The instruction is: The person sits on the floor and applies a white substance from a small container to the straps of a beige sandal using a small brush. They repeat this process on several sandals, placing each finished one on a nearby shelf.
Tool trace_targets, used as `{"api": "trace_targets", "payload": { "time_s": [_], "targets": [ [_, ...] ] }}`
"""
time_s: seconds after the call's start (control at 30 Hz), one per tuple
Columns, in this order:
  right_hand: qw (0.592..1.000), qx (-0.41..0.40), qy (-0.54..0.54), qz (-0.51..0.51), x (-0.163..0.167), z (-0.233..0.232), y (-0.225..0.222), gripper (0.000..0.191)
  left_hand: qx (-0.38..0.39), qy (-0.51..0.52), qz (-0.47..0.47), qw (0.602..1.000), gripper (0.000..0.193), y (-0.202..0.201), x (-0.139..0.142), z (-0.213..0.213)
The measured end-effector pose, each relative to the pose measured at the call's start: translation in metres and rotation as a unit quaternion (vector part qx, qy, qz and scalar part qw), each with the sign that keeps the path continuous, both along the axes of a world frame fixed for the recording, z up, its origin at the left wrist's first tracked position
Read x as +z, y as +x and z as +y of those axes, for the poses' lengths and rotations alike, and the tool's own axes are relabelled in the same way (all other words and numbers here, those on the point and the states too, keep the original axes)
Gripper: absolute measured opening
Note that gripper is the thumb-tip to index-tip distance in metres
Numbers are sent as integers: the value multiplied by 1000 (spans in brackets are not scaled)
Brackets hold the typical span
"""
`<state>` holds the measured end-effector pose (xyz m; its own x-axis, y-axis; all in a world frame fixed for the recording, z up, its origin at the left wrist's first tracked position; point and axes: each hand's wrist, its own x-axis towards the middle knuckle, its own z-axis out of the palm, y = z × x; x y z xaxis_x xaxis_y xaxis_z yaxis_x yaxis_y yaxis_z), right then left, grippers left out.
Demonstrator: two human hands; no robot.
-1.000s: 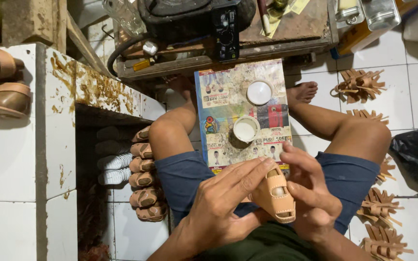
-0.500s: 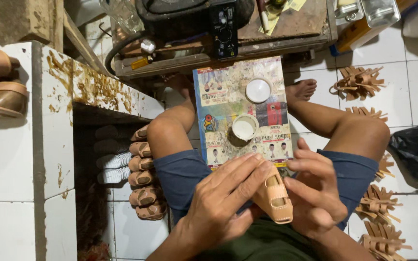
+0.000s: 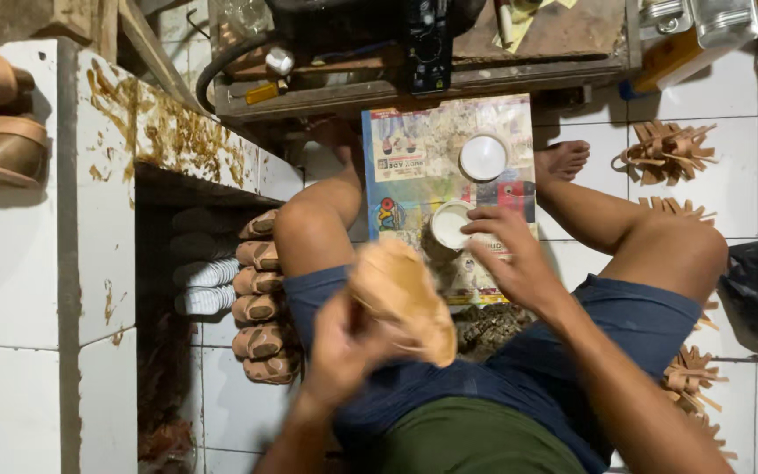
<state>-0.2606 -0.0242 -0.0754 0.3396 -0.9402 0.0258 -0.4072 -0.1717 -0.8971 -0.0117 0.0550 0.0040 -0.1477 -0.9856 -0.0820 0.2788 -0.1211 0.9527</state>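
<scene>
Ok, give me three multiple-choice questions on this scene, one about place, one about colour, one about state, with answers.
1. Where is the right hand?
A. At the small white tub
B. On the black bag
C. On the knee

2. What colour is the round lid on the printed sheet?
A. Red
B. White
C. Black

3. How is the tan sole held?
A. Lying on the floor
B. Raised in the left hand
C. Gripped by both hands

Answers: 1 A, the fingers reach the tub's rim; 2 B, it shows plain white; 3 B, only the left hand grips it above the lap.
</scene>
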Motion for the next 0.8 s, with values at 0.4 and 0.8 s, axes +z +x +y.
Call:
{"api": "trace_targets", "payload": {
  "time_s": [0.4,0.8],
  "targets": [
    [930,106,-266,233,-49,-32,-4,31,62,301,300,903,92,13,-43,-8],
    [971,-31,-86,-223,60,57,27,75,20,257,247,934,69,-52,-22,-19]
  ]
}}
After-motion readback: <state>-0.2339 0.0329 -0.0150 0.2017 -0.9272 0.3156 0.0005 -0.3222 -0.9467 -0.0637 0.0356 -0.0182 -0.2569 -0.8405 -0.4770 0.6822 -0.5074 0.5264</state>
